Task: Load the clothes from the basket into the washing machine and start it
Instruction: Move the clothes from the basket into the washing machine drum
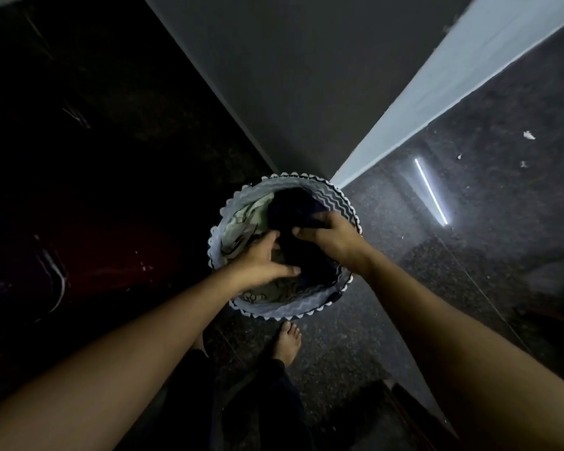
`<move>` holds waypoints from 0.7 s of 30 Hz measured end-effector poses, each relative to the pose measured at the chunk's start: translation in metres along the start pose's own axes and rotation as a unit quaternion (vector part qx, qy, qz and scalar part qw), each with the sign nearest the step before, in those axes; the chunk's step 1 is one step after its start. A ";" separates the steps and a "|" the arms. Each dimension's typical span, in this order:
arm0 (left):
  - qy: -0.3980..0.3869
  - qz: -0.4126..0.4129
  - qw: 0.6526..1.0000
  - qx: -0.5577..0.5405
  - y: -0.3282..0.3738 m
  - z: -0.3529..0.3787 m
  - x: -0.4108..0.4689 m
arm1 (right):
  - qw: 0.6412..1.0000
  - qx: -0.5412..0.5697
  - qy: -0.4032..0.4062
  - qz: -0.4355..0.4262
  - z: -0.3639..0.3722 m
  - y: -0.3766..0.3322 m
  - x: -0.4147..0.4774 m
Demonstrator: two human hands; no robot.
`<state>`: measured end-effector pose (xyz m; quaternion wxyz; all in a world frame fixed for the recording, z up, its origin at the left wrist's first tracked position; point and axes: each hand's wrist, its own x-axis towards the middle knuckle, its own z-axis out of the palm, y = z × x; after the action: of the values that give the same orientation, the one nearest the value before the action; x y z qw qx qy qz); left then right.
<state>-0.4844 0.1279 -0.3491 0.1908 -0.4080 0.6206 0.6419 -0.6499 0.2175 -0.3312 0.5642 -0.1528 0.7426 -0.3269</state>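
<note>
Both hands in the basket (339, 198), closed on a dark garment (290, 206)
The left hand (261, 258) and right hand (328, 237) curl their fingers into the garment, which lies inside the rim beside a pale printed cloth (246, 219); the basket's far side sits at a wall corner (306, 109), open speckled floor (453, 239) lies right, a bare foot (287, 341) near the close rim

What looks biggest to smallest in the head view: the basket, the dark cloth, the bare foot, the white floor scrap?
1. basket, largest
2. dark cloth, partly covered
3. bare foot
4. white scrap, tiniest
</note>
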 end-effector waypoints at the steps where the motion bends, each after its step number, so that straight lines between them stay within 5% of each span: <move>1: 0.006 0.016 1.000 -0.017 0.006 0.005 -0.007 | 0.996 0.085 -0.032 -0.008 0.002 -0.012 -0.011; 7: 0.176 0.068 0.982 -0.011 0.050 0.017 -0.058 | 0.965 0.242 -0.078 -0.061 -0.003 -0.074 -0.092; 13: 0.197 0.026 0.979 -0.047 0.101 0.010 -0.128 | 0.941 0.285 -0.112 -0.145 -0.032 -0.130 -0.166; 21: 0.214 0.023 0.955 -0.205 0.186 -0.035 -0.229 | 0.971 -0.079 0.074 -0.215 -0.070 -0.165 -0.246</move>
<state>-0.4779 0.1252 -0.0525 -0.0489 -0.5516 0.5114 0.6571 -0.6611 0.2635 -0.0306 0.4108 -0.3281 0.7553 -0.3913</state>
